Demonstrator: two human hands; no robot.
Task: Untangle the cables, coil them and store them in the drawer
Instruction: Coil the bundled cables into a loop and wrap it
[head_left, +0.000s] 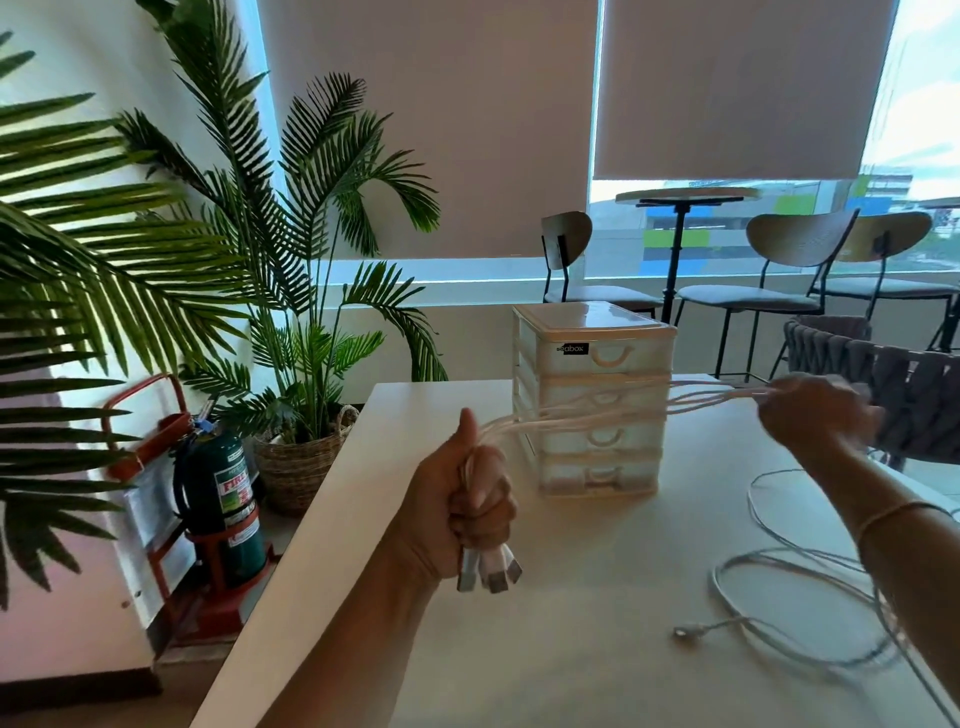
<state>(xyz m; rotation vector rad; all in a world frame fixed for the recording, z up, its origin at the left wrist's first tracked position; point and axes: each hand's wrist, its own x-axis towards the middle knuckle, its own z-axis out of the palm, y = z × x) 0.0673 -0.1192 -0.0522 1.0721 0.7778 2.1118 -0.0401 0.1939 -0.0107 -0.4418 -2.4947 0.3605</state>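
Our left hand gripped a bundle of thin white cables, stretched taut to our right hand, which pinched them, across the closed translucent four-drawer plastic organiser near the white desk's far edge; a loose grey cable lay near its right edge.

Left hand fisted upright, thumb raised, forearm reaching forward; right hand extended farther out, fingers curled, blurred.
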